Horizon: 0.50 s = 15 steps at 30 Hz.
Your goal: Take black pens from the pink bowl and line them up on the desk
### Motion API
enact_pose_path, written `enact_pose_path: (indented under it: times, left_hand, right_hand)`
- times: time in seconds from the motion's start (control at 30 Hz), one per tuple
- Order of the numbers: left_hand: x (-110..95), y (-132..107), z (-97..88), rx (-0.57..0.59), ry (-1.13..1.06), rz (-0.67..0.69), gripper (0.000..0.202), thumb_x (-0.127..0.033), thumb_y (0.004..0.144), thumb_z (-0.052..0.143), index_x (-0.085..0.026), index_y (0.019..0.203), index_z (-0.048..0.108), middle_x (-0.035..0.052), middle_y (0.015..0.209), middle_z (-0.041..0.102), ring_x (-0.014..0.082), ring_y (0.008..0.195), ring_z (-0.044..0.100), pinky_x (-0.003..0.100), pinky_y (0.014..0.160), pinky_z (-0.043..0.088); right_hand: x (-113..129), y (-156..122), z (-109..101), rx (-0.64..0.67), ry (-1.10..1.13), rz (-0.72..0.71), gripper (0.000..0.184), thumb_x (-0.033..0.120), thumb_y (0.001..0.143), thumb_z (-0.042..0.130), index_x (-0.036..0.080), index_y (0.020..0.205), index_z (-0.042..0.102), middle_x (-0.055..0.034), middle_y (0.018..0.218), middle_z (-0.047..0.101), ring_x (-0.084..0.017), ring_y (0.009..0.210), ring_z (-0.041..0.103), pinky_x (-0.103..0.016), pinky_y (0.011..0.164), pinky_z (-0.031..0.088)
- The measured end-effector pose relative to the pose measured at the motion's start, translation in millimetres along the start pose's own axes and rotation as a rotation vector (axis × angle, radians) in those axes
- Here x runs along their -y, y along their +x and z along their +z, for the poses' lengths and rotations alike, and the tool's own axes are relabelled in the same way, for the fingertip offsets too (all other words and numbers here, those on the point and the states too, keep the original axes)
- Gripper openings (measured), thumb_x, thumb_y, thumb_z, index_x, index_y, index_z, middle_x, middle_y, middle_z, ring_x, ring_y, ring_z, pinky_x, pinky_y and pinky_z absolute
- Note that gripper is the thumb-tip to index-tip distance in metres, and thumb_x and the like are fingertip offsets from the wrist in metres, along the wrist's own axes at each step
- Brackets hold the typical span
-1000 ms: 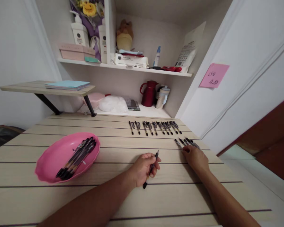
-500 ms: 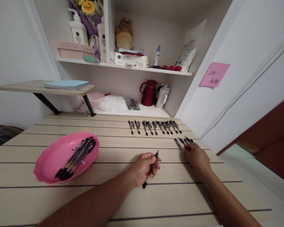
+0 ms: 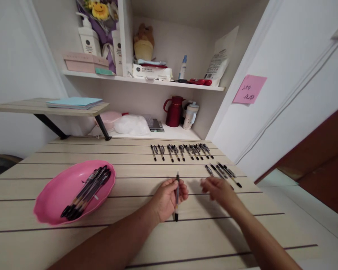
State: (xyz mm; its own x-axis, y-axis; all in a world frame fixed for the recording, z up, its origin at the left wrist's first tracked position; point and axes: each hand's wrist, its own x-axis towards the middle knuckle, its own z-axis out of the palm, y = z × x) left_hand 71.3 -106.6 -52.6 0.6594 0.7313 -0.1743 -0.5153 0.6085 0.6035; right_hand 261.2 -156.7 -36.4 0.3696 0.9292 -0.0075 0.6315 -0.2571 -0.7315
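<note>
My left hand [image 3: 170, 198] is closed in a pinch on an uncapped gel pen [image 3: 177, 198], held nearly upright above the table with its pale tip pointing away and its black end toward me. To its right, my right hand [image 3: 218, 191] hovers with its fingers curled together; I see nothing between them. Just beyond the right hand lies a short row of uncapped pens [image 3: 229, 174] and loose caps, with one pen cap [image 3: 209, 170] at its left end. Farther back is a longer row of pens [image 3: 181, 153] with caps beside them.
A pink scalloped bowl [image 3: 49, 195] at the left holds a bundle of black pens [image 3: 87, 193]. Behind the slatted table [image 3: 146, 240], a shelf carries a red jug [image 3: 174, 111] and a light tumbler [image 3: 190, 116]. A raised wooden stand [image 3: 22, 106] bears blue paper [image 3: 74, 101].
My right hand has left the short pen row and moved left toward the other hand. The pen in my left hand has turned from slanted to nearly straight.
</note>
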Motion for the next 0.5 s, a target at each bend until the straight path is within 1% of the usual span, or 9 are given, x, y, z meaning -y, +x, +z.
enact_pose_path:
  times: [0.03, 0.07, 0.1, 0.17, 0.23, 0.33, 0.4, 0.47, 0.5]
  left_hand:
    - [-0.8, 0.4, 0.6, -0.006, -0.054, 0.033, 0.011, -0.019, 0.072, 0.061, -0.013, 0.08, 0.057, 0.0051, 0.076, 0.06, 0.0125, 0.071, 0.059, 0.026, 0.07, 0.045]
    - [-1.6, 0.7, 1.0, -0.011, -0.096, 0.064, 0.01, -0.018, 0.072, 0.061, -0.014, 0.08, 0.056, 0.0054, 0.079, 0.061, 0.0135, 0.076, 0.059, 0.028, 0.075, 0.045]
    - [-2.3, 0.9, 1.3, -0.017, -0.126, 0.091, 0.01, -0.017, 0.072, 0.061, -0.014, 0.08, 0.056, 0.0053, 0.08, 0.061, 0.014, 0.079, 0.06, 0.029, 0.079, 0.044]
    - [-3.3, 1.3, 1.3, -0.027, -0.154, 0.119, 0.009, -0.016, 0.072, 0.062, -0.015, 0.079, 0.056, 0.0047, 0.081, 0.061, 0.0138, 0.081, 0.06, 0.03, 0.084, 0.043]
    - [-3.8, 2.2, 0.4, -0.034, -0.157, 0.13, 0.01, -0.017, 0.072, 0.063, -0.015, 0.079, 0.056, 0.005, 0.084, 0.061, 0.0141, 0.084, 0.059, 0.031, 0.087, 0.041]
    - [-4.0, 4.8, -2.7, -0.046, -0.156, 0.141, 0.016, -0.023, 0.072, 0.063, -0.016, 0.085, 0.057, 0.0078, 0.093, 0.062, 0.0176, 0.093, 0.058, 0.035, 0.091, 0.038]
    - [-4.2, 6.5, -5.4, -0.063, -0.137, 0.119, 0.022, -0.029, 0.073, 0.062, -0.017, 0.092, 0.057, 0.0097, 0.1, 0.061, 0.0198, 0.098, 0.056, 0.037, 0.092, 0.037]
    - [-4.7, 7.2, -7.7, -0.08, -0.093, 0.078, 0.027, -0.033, 0.073, 0.061, -0.018, 0.096, 0.057, 0.0108, 0.103, 0.06, 0.021, 0.1, 0.056, 0.039, 0.092, 0.037]
    - [-4.9, 7.1, -8.4, -0.084, -0.067, 0.06, 0.029, -0.034, 0.073, 0.061, -0.018, 0.097, 0.057, 0.011, 0.103, 0.06, 0.0213, 0.099, 0.056, 0.039, 0.091, 0.037]
  right_hand:
    - [8.8, -12.6, 16.3, 0.126, 0.077, -0.042, 0.037, 0.049, 0.076, 0.044, 0.017, 0.06, 0.055, -0.0016, 0.055, 0.058, -0.011, 0.045, 0.045, -0.023, 0.045, 0.033]
    - [16.5, -24.7, 32.1, 0.202, 0.137, -0.097, 0.033, 0.047, 0.074, 0.048, 0.017, 0.06, 0.054, -0.0002, 0.054, 0.057, -0.011, 0.046, 0.045, -0.022, 0.046, 0.033]
    - [23.0, -35.4, 46.5, 0.208, 0.192, -0.135, 0.028, 0.042, 0.072, 0.052, 0.017, 0.062, 0.054, 0.0008, 0.056, 0.056, -0.011, 0.05, 0.046, -0.021, 0.048, 0.035]
    - [31.8, -50.2, 67.3, 0.15, 0.227, -0.185, 0.02, 0.035, 0.072, 0.053, 0.017, 0.062, 0.053, 0.0015, 0.056, 0.055, -0.011, 0.053, 0.046, -0.021, 0.05, 0.035]
    - [35.4, -54.4, 74.9, 0.083, 0.214, -0.209, 0.018, 0.03, 0.072, 0.051, 0.017, 0.061, 0.053, 0.0015, 0.056, 0.054, -0.011, 0.053, 0.045, -0.021, 0.05, 0.035]
    - [31.1, -42.6, 63.1, -0.006, 0.106, -0.216, 0.018, 0.028, 0.074, 0.046, 0.017, 0.063, 0.055, 0.0002, 0.056, 0.056, -0.012, 0.054, 0.048, -0.022, 0.05, 0.034]
    - [20.9, -26.9, 44.8, -0.107, -0.052, -0.207, 0.019, 0.027, 0.074, 0.045, 0.017, 0.064, 0.057, -0.0017, 0.059, 0.059, -0.014, 0.056, 0.051, -0.023, 0.053, 0.034]
    - [5.7, -9.8, 24.8, -0.215, -0.255, -0.185, 0.019, 0.027, 0.073, 0.046, 0.018, 0.063, 0.06, -0.0039, 0.063, 0.062, -0.015, 0.058, 0.053, -0.024, 0.055, 0.034]
    - [-2.8, -2.2, 15.8, -0.243, -0.34, -0.162, 0.02, 0.027, 0.073, 0.045, 0.018, 0.062, 0.06, -0.0046, 0.062, 0.063, -0.016, 0.058, 0.054, -0.024, 0.055, 0.033]
